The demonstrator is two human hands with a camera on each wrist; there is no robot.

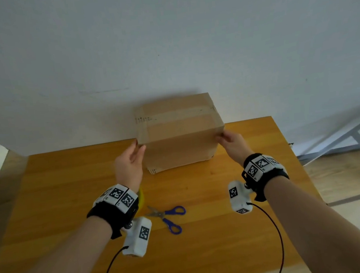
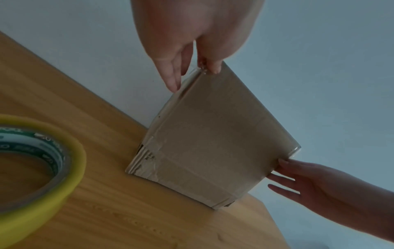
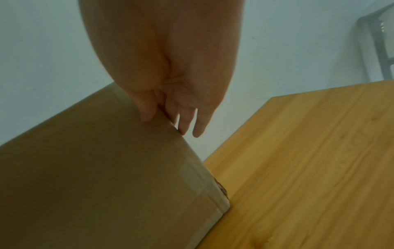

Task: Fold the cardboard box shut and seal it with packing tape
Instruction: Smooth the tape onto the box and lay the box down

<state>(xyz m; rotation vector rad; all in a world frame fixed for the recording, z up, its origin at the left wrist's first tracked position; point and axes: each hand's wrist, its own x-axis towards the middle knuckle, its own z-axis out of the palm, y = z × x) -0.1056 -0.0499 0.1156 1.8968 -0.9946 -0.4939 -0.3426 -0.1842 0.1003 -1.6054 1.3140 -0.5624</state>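
A brown cardboard box (image 1: 181,140) stands closed at the table's far edge against the wall, with clear tape along its top seam and down its ends. My left hand (image 1: 137,149) pinches the box's near left top corner, thumb on the front face and fingers on the left side (image 2: 193,79). At the near right top corner, my right hand (image 1: 225,137) grips the same way (image 3: 165,123). The yellow tape roll (image 2: 64,151) lies flat on the table below my left wrist, mostly hidden in the head view (image 1: 141,199).
Blue-handled scissors (image 1: 168,218) lie open on the wooden table (image 1: 226,230) between my forearms. A pale wall rises right behind the box. A grey metal frame (image 1: 349,139) stands off the table's right side. Cables hang from both wrist cameras.
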